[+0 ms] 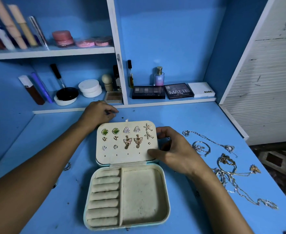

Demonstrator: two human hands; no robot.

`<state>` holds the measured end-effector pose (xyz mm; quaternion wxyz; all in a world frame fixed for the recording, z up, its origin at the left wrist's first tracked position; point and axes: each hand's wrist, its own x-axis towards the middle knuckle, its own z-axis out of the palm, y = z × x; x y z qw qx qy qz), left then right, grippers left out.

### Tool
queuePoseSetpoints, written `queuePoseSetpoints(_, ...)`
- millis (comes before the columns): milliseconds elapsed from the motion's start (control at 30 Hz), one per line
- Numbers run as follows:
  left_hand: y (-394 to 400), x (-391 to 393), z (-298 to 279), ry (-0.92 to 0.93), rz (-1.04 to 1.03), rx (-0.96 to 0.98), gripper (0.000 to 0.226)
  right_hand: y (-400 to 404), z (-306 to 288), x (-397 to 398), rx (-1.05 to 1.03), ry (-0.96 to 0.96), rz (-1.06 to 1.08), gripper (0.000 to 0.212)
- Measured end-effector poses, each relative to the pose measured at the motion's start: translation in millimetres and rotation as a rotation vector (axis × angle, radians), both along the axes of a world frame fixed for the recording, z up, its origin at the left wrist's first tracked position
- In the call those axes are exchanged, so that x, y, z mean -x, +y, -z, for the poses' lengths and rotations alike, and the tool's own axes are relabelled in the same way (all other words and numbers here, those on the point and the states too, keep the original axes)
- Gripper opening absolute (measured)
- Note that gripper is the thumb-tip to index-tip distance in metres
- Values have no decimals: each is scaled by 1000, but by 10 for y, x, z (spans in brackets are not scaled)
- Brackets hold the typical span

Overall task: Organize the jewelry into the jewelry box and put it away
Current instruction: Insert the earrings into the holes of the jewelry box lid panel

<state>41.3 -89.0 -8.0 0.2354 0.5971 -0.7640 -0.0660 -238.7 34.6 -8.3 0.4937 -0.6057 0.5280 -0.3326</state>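
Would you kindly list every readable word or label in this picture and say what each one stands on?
"NUDES": black palette on the lower shelf.
"MATTE": dark palette beside it; the small print beneath is blurred.
"NUDE": front edge of the white box.
"SB": perfume bottle.
Labels on the pink jars are unreadable.

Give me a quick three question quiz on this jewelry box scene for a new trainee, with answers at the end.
1. True or false: the big compartment of the jewelry box holds necklaces.
2. Which hand holds the earring panel's edge?
3. The loose chains lie: A) left of the box, B) right of it, C) on the shelf.

Key: 1 false, it holds nothing. 2 the right hand; the left hand sits behind the box. 3 B.
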Motion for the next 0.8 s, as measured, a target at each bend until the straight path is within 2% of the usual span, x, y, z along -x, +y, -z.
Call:
queuePoseSetpoints(267, -48, 20, 20, -23, -13, 20, 13, 2, -10, 15, 1, -12, -7, 45)
queuePoseSetpoints(600, -147, 134, -51, -10, -120, -107, 8, -3, -4, 27, 12, -13, -20, 44)
queuePoseSetpoints(800, -145, 157, -74, -101, -53, -107, 7, -5, 5, 23, 20, -10, -13, 45)
